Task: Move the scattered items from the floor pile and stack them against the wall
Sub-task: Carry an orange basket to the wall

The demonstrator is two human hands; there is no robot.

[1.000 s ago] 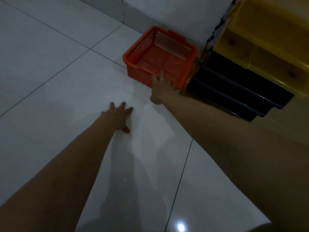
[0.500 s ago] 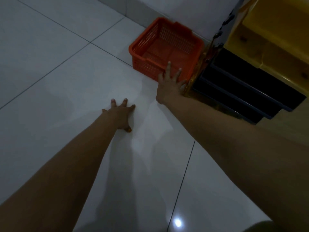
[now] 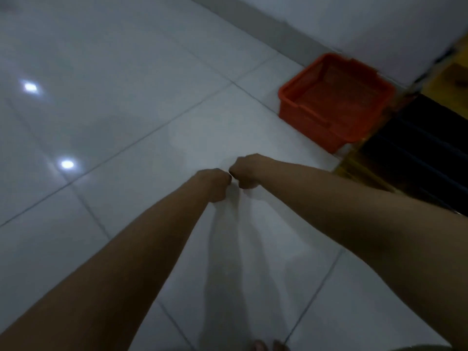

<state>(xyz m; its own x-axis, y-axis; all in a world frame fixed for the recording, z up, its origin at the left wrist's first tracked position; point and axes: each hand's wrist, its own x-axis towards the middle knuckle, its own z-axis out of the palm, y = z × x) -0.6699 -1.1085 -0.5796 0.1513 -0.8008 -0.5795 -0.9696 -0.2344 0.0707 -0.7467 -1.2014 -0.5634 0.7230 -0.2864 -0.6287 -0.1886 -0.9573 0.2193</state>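
An empty orange mesh basket [image 3: 326, 127] stands on the white tiled floor, close to the wall [image 3: 354, 19] at the upper right. My left hand [image 3: 215, 184] and my right hand [image 3: 247, 171] hang side by side over the floor in the middle of the view. They almost touch each other. Both have their fingers curled under, and I see nothing held in either. They are well short of the basket, to its lower left. The picture is blurred.
Stacked black bins [image 3: 420, 148] with a yellow bin [image 3: 453, 79] above them stand right of the basket, at the right edge. White floor tiles [image 3: 101, 97] spread to the left. Toes [image 3: 260, 347] show at the bottom edge.
My right hand has come off the basket's near side and drawn back. My left hand has lifted off the floor. Both have curled up and met. The view has swung left.
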